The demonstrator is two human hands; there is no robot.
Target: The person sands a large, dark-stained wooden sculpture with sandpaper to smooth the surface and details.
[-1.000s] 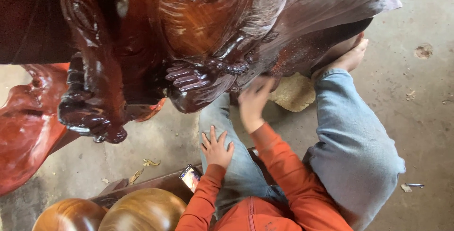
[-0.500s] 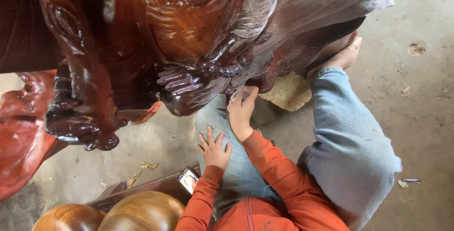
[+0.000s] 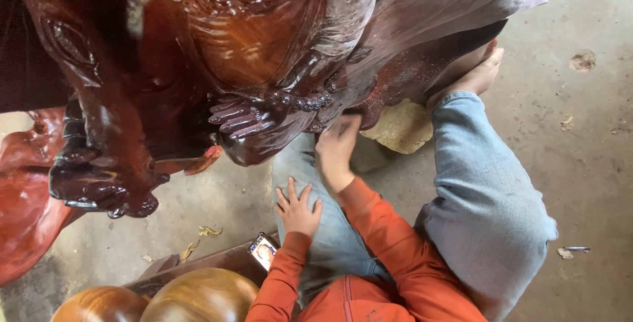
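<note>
— Wood, dark red and glossy: a big carved statue (image 3: 264, 52) fills the top of the view, with a carved hand (image 3: 241, 117) and beads hanging low over the person's lap.

— Where are the hands?

— Right hand (image 3: 337, 150) is up against the statue's underside, just beside the carved hand. Its fingers are curled and pressed to the wood; whether they pinch anything I cannot tell.

— And the left?

— Left hand (image 3: 297, 210) lies flat on the left knee, fingers spread, holding nothing.

— Anything else around?

— A tan pad (image 3: 399, 127) on the concrete floor (image 3: 580, 150) under the statue's edge, a phone (image 3: 264, 251) near the left wrist, and two rounded wooden balls (image 3: 198, 295) at the bottom — plus a bare foot (image 3: 478, 75) touching the statue.
</note>
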